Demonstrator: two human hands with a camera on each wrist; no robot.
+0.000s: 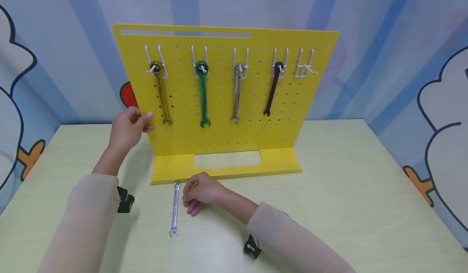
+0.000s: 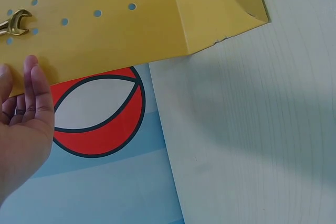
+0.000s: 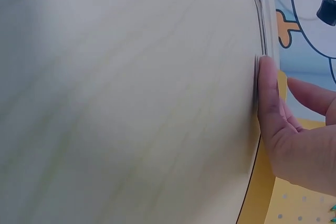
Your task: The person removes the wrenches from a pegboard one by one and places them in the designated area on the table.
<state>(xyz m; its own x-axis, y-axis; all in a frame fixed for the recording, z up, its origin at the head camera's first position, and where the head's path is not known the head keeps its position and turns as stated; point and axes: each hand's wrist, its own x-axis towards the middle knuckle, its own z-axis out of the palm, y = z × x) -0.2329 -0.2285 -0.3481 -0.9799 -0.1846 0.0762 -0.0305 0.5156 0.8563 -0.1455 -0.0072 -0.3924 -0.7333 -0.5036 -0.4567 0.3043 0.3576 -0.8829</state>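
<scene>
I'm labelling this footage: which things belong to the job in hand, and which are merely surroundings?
Job: left hand, right hand, yellow pegboard, white hooks, hanging gold wrench, green wrench, silver wrench, dark wrench, loose wrench.

Surroundings: table, cartoon wall, black sleeve devices.

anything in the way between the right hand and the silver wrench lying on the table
Nothing visible stands between the right hand and the silver combination wrench; in the head view, only a narrow strip of tabletop shows between them.
</scene>
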